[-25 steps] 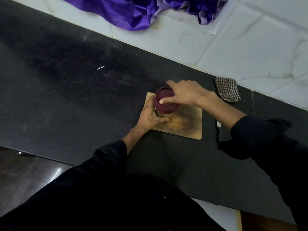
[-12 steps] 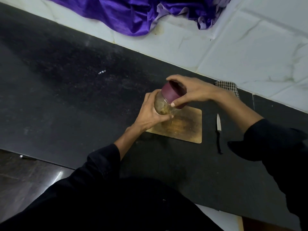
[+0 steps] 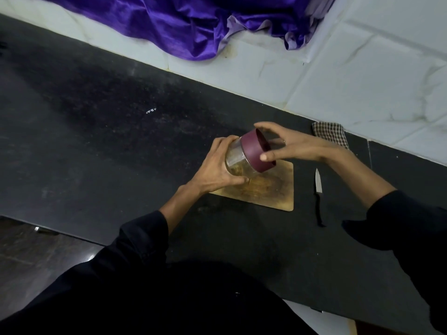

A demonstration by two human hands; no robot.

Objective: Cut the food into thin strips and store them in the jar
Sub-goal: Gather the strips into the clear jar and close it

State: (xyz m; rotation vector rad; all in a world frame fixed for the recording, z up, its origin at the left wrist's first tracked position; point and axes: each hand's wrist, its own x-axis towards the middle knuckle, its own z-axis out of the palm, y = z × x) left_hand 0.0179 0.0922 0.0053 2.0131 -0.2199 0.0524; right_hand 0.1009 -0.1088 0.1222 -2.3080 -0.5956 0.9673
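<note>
Left hand (image 3: 215, 170) grips jar (image 3: 238, 163) tilted off the board (image 3: 271, 189); right hand (image 3: 290, 146) pinches lid (image 3: 256, 151) at 3 o'clock. I'd level the jar, seat the lid square, then twist.

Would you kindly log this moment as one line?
left hand grips tilted jar | right hand grips maroon lid | knife idle

The jar (image 3: 238, 160) is clear with a maroon lid (image 3: 255, 151). The counter (image 3: 121, 141) is speckled black, the board (image 3: 273, 189) tan wood. A purple cloth (image 3: 193, 22) lies on white tiles (image 3: 362, 81); a small cloth (image 3: 331, 134) is brown-and-white checked. The knife (image 3: 318, 189) has a silver blade and black handle.
</note>
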